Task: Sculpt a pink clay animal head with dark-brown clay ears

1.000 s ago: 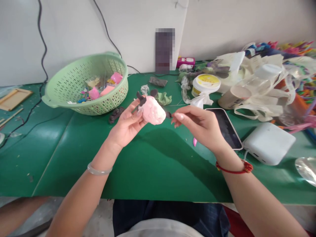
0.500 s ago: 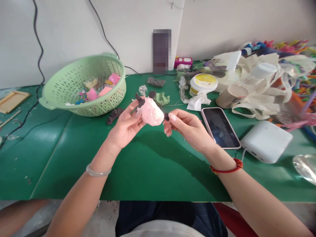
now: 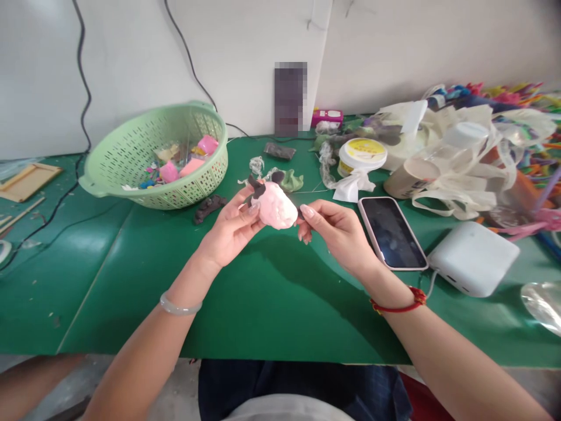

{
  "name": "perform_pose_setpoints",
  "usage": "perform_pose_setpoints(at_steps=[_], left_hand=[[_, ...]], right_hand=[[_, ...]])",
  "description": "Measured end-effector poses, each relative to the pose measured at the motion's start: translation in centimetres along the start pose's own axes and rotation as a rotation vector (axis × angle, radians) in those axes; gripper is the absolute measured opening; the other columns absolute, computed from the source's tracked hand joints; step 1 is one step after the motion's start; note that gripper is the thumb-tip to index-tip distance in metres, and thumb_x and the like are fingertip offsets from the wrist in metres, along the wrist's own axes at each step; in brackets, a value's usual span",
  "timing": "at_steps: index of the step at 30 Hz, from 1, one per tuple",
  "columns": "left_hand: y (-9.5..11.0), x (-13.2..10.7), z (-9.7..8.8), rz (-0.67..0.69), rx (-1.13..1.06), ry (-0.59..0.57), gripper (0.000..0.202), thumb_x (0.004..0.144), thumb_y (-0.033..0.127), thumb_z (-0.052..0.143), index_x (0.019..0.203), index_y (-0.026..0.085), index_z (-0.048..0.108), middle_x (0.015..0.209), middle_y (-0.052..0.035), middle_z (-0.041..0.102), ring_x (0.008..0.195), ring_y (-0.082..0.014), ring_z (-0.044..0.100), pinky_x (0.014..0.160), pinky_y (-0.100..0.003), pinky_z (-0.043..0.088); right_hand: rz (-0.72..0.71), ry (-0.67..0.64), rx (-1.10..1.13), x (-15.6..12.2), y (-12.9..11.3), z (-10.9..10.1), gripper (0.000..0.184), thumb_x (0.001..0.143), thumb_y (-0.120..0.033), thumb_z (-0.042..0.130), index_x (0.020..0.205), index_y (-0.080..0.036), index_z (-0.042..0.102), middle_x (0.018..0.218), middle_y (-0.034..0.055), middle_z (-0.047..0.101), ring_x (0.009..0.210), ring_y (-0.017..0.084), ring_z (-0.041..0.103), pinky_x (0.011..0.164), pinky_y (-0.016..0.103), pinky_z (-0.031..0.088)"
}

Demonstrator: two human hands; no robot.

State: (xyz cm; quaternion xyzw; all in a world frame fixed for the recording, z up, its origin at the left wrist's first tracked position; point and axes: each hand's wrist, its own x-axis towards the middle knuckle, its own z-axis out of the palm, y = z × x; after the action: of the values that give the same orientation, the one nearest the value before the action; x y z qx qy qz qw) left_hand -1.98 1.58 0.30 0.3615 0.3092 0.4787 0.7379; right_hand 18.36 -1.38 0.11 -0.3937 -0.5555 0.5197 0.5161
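Observation:
My left hand [image 3: 230, 229] holds a pale pink clay lump [image 3: 277, 206] with small dark brown pieces stuck on its top, fingers closed on its left side, above the green table [image 3: 272, 298]. My right hand [image 3: 337, 234] is at the lump's right side, thumb and forefinger pinched on a small dark brown bit of clay [image 3: 300, 214] touching the lump. A grey bangle is on my left wrist and a red cord on my right wrist.
A light green basket [image 3: 131, 158] with pink and coloured clay scraps stands at the back left, a dark clay strip [image 3: 209, 207] beside it. A phone [image 3: 391, 232], a white box [image 3: 473, 257], a white tub [image 3: 362, 156], plastic bags [image 3: 456, 146] and a wooden frame [image 3: 28, 181] also lie on the table.
My right hand has moved left to the pink lump's side with the dark bit. Both hands sit slightly lower in view; the camera shifted a little.

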Motion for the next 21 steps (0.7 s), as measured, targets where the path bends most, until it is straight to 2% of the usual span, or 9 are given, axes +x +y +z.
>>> perform_pose_setpoints(at_steps=[6, 15, 19, 21], left_hand=[[-0.02, 0.02, -0.11, -0.008, -0.017, 0.013, 0.047, 0.072, 0.019, 0.083, 0.116, 0.023, 0.066, 0.101, -0.0006, 0.071, 0.098, -0.0143, 0.067, 0.090, -0.025, 0.053], [-0.32, 0.04, 0.22, -0.017, 0.003, -0.025, 0.047, 0.073, 0.021, 0.083, 0.117, 0.023, 0.066, 0.114, -0.0030, 0.070, 0.105, -0.0161, 0.066, 0.093, -0.027, 0.052], [-0.35, 0.09, 0.06, -0.013, -0.003, -0.018, 0.046, 0.073, 0.021, 0.083, 0.115, 0.022, 0.066, 0.109, -0.0020, 0.070, 0.103, -0.0154, 0.066, 0.093, -0.027, 0.052], [-0.42, 0.13, -0.03, -0.017, -0.013, -0.018, 0.045, 0.073, 0.020, 0.083, 0.114, 0.022, 0.066, 0.105, -0.0012, 0.070, 0.099, -0.0142, 0.067, 0.091, -0.026, 0.052]], right_hand=[[0.049, 0.012, 0.005, 0.00, -0.08, 0.22, 0.046, 0.093, -0.061, 0.056, 0.073, -0.020, 0.062, 0.065, 0.0009, 0.065, 0.058, 0.012, 0.059, 0.059, 0.028, 0.050], [-0.016, 0.013, -0.104, -0.14, -0.13, 0.50, 0.045, 0.091, -0.059, 0.061, 0.069, -0.020, 0.060, 0.062, 0.0003, 0.061, 0.057, 0.012, 0.056, 0.058, 0.027, 0.048], [-0.006, 0.023, -0.075, -0.04, -0.07, 0.35, 0.047, 0.092, -0.061, 0.057, 0.069, -0.021, 0.060, 0.066, 0.0012, 0.065, 0.058, 0.013, 0.059, 0.059, 0.028, 0.050], [-0.014, 0.030, -0.087, 0.04, -0.06, 0.34, 0.045, 0.091, -0.060, 0.060, 0.069, -0.020, 0.060, 0.066, 0.0012, 0.065, 0.057, 0.013, 0.059, 0.058, 0.028, 0.049]])
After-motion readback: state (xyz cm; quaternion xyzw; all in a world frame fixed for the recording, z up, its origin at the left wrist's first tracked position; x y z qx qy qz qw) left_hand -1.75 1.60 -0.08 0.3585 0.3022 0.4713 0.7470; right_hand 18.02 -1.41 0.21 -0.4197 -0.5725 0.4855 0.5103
